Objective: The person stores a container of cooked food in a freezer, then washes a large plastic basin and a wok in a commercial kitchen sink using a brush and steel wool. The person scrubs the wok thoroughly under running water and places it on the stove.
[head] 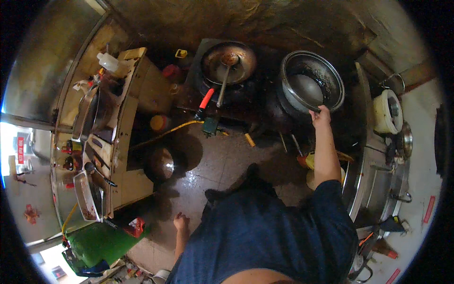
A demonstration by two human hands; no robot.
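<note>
My right hand (320, 115) grips the near rim of a large metal pot (312, 81), which looks tilted and has a pale, cloudy bottom. Low at my side, over the tiled floor, my left hand (181, 220) hangs with its fingers curled; I see nothing in it. Ahead and left of the pot, a wok (248, 64) sits on the stove. A metal ladle (224, 87) lies in the wok, its bowl inside and its handle pointing towards me. A red-orange handle (207, 98) stands close to the wok's near side.
At left, a worktop (122, 96) holds a white bottle (108, 62), a metal tray (85, 198) and knives. A yellow hose (177, 127) runs towards the stove. A round pan (163, 164) is low at left. At right, a white bucket (385, 112) stands on a counter.
</note>
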